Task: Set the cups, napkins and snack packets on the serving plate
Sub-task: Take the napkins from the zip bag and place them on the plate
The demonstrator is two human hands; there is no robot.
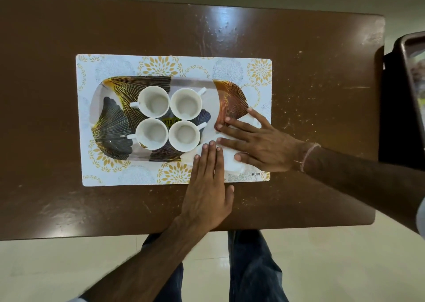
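Observation:
Several empty white cups stand in a tight square on the serving plate, an oblong tray printed with dark and gold leaves. At the tray's right end lies a white napkin, mostly hidden under both hands. My right hand lies flat on it with the fingers spread, pointing left. My left hand rests flat with its fingertips on the napkin's near left edge. Neither hand grips anything. No snack packets are visible.
The tray sits on a white floral placemat on a scratched brown table. A dark chair stands past the table's right edge. My legs show below the table's near edge.

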